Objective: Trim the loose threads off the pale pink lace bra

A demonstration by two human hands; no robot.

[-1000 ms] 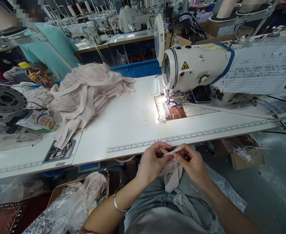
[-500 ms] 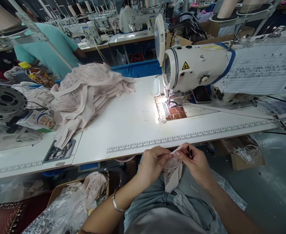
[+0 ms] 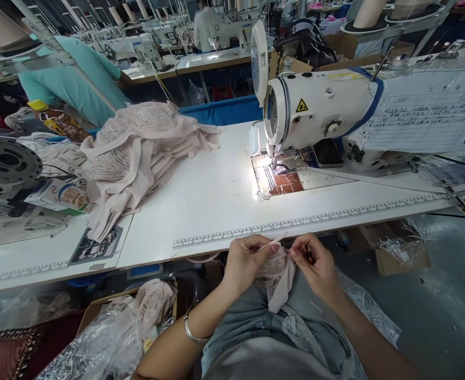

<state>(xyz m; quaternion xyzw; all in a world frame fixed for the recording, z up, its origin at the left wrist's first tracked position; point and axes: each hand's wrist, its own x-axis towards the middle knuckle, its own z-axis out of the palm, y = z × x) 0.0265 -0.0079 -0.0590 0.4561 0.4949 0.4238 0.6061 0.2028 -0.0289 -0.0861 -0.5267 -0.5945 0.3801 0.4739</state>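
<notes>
My left hand [image 3: 246, 264] pinches the edge strip of a pale beige lace bra [image 3: 274, 272] between thumb and fingers. The bra hangs over my lap, just in front of the table edge, with a loose band end dangling. On its other side my right hand [image 3: 317, 266] is closed, thumb and forefinger pinched at the bra's edge. A small black tool [image 3: 308, 254] is tucked in that hand; most of it is hidden by the fingers. Beyond the hands stands a white sewing machine [image 3: 319, 108], its lamp lighting the needle plate.
A heap of beige lace bras [image 3: 137, 153] lies on the white table [image 3: 208, 190] at left. A printed ruler [image 3: 303, 221] runs along the front edge. Below left is a carton with plastic-wrapped lace pieces [image 3: 153, 306]. A person in a turquoise shirt [image 3: 74, 74] is beyond.
My hands have drawn slightly apart. The left has shifted a little left with the bra's edge, and a thin strip now sticks up above it.
</notes>
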